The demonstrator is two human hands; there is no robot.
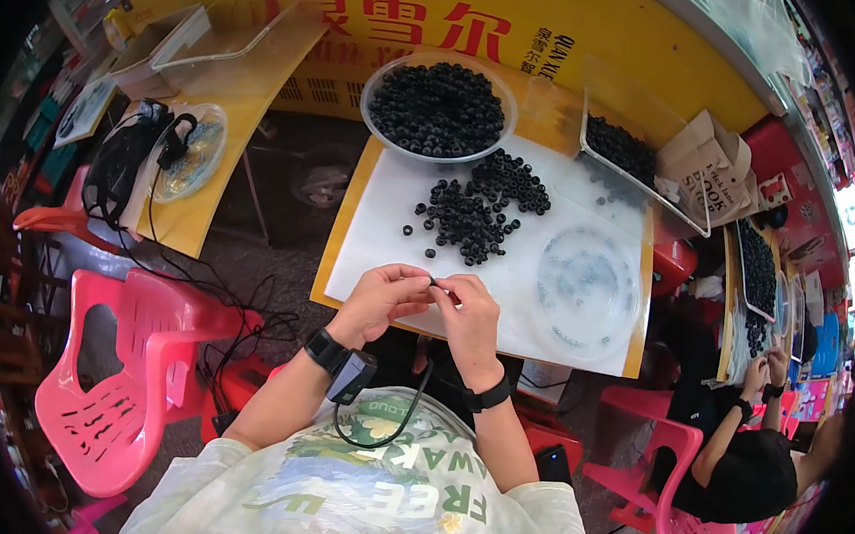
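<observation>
My left hand and my right hand meet over the near edge of the white-covered table. Thumbs and fingertips of both pinch one small black piece, mostly covered by the fingers. Just beyond them lies a loose pile of small black ring-shaped pieces, a few scattered at its left. Behind the pile, a clear round bowl is heaped with more of the same rings. To the right of my hands sits a clear round container with small transparent bits in it.
A clear rectangular tray of black pieces sits at the far right, beside a paper bag. Pink plastic chairs and dark cables are at left, near another yellow table. A co-worker's hands work at right.
</observation>
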